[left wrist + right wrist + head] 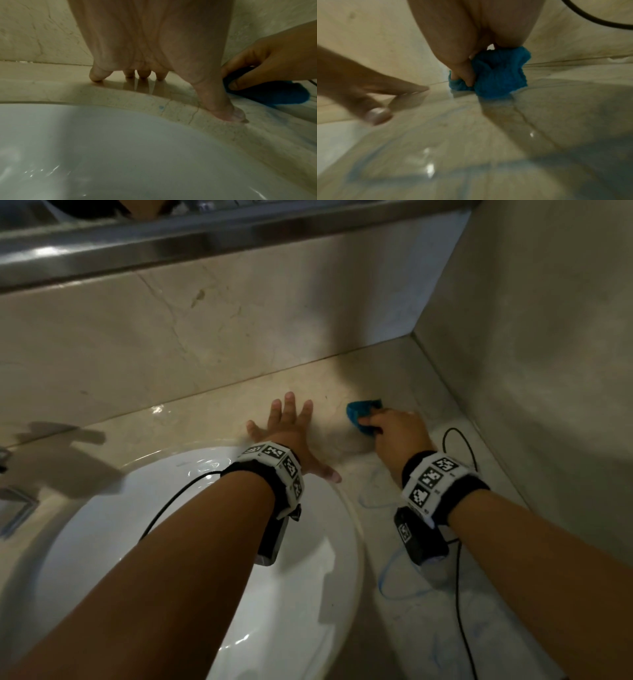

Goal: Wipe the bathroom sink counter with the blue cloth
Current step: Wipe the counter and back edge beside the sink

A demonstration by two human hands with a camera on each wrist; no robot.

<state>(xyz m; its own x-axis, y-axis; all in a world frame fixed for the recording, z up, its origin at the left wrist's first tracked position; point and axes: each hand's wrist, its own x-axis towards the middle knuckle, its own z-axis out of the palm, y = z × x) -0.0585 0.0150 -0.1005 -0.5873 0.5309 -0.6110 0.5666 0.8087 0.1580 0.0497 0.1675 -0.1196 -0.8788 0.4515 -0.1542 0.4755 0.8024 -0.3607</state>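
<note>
My right hand (387,426) grips the bunched blue cloth (361,414) and presses it onto the beige marble counter (212,419) near the back right corner. In the right wrist view the cloth (500,75) sits crumpled under my curled fingers (464,70). My left hand (291,426) lies flat on the counter just left of the cloth, fingers spread, thumb at the sink's rim. The left wrist view shows its fingertips (144,74) and thumb (223,108) resting on the stone, with the cloth (274,93) to the right.
The white oval sink basin (102,525) fills the lower left. Marble walls (531,337) close in the counter at the back and right. Faint blue marks (394,577) streak the counter near my right wrist. A black cable (459,594) trails over it. A metal ledge (137,251) runs above.
</note>
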